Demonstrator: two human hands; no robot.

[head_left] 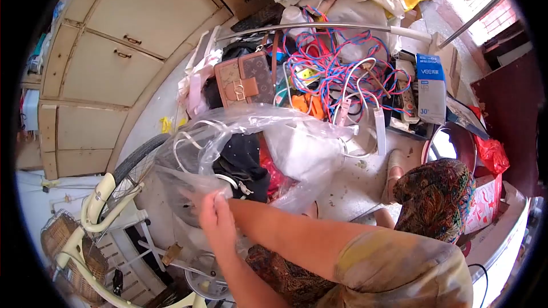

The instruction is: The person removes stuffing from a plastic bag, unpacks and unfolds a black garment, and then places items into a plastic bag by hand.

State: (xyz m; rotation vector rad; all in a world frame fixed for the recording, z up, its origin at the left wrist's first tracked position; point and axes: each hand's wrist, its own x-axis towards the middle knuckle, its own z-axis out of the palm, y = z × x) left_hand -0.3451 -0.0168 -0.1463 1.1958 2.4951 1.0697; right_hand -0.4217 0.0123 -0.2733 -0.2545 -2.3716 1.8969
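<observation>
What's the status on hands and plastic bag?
Left hand and right hand at plastic bag; grips unclear. Black cloth inside. Bicycle close alongside.

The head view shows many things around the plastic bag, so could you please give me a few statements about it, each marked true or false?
1. The left hand and the right hand are both at the clear plastic bag. True.
2. The handbag is plain green. False: it is in browns and tan.
3. The tangled cord is red and blue. True.
4. The blue-and-white box is without print. False: it carries print, including "LED".
5. The bicycle frame is black. False: it is cream.
</observation>
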